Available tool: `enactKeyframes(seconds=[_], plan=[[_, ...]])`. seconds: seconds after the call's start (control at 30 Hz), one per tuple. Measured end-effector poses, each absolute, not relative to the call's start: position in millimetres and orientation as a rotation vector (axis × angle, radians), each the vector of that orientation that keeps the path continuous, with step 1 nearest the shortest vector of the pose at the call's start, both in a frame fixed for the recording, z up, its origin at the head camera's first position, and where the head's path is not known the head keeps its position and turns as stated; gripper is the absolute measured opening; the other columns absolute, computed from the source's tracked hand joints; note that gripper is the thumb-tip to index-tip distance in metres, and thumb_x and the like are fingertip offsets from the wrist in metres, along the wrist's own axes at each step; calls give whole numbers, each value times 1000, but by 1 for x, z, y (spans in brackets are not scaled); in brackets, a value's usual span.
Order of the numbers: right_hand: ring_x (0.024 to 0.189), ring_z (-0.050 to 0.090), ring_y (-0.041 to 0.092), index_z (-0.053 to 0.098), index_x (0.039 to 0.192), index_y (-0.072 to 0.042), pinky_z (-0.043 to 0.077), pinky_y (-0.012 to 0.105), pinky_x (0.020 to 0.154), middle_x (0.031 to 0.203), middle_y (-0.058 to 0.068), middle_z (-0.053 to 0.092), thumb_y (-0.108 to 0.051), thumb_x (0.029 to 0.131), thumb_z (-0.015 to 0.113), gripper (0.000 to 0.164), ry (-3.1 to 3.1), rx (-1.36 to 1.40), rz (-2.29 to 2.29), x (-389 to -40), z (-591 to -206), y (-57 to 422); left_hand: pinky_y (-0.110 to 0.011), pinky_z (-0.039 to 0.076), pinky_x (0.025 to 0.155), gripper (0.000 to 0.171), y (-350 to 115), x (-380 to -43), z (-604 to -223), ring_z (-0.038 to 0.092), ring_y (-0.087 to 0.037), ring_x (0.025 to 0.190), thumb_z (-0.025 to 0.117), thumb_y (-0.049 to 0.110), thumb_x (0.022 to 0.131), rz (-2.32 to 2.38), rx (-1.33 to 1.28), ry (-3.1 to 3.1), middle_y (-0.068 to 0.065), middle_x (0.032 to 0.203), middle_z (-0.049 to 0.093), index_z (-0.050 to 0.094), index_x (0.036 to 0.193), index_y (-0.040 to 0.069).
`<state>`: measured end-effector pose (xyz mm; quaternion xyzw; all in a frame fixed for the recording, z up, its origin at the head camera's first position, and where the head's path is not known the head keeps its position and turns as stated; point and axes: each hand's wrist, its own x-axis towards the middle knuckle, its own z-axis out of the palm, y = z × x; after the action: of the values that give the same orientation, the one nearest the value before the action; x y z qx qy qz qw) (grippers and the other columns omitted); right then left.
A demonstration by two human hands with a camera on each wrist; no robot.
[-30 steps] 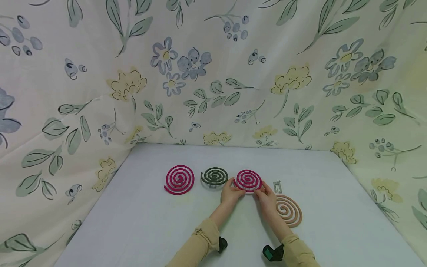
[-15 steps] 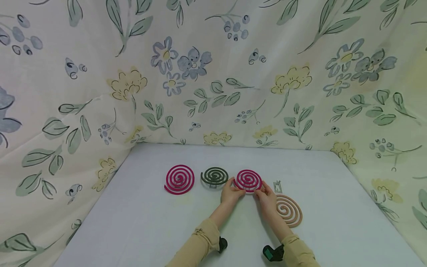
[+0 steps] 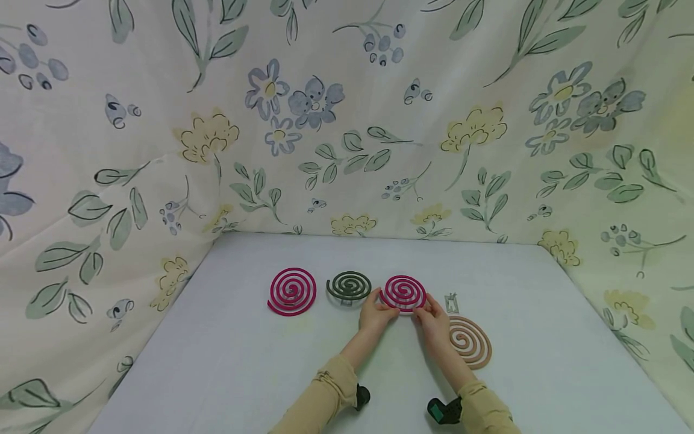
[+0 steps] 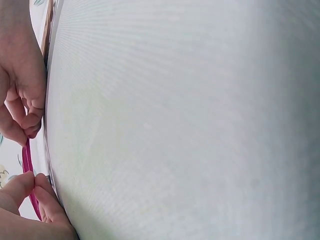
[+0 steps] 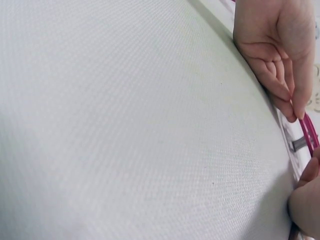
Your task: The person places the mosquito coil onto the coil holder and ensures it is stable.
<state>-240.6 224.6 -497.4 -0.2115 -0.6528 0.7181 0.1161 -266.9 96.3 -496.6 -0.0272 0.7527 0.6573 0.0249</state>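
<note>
My left hand (image 3: 374, 314) and right hand (image 3: 432, 320) hold a magenta mosquito coil (image 3: 403, 292) between them, one at each side of its near edge. Thumb and fingers pinch the thin rim, seen edge-on as a magenta strip (image 4: 28, 161) low over the table in the left wrist view. A small grey metal stand (image 5: 300, 144) shows beneath the coil in the right wrist view. Left of my hands, a dark green coil (image 3: 349, 286) sits raised on its stand, and another magenta coil (image 3: 291, 292) is farther left.
A tan coil (image 3: 479, 343) lies on the white table (image 3: 217, 361), partly behind my right wrist. Just beyond it is a bare metal stand (image 3: 452, 303). Floral fabric (image 3: 347, 181) walls the table at the back and sides. Black devices (image 3: 444, 411) are strapped by the sleeves.
</note>
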Motion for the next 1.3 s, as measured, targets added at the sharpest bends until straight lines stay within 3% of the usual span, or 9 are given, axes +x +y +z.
enactKeyframes(seconds=[0.33,0.87,1.3], plan=[[65,42,-3,37,140,7,41,9,59,74,-9,41,4,87,57,57,-1913,-613,2066,-242,-501,222,-20,47,66,69,96,-267,-497,49,0,57,77,0,71,2012,-78,2355,-7,66,63,49,134,0],[63,42,-3,36,139,11,43,8,60,71,-10,42,7,86,54,56,-1862,-581,2094,-237,-495,219,-17,44,57,68,96,-265,-496,49,-1,57,75,0,72,1993,-54,2371,-10,69,65,48,134,-2],[61,44,-3,38,139,10,41,8,60,70,-10,43,4,86,55,56,-1903,-609,2042,-239,-498,220,-19,46,61,72,97,-266,-496,50,-1,58,76,0,71,1995,-65,2371,-11,69,65,46,136,-1]])
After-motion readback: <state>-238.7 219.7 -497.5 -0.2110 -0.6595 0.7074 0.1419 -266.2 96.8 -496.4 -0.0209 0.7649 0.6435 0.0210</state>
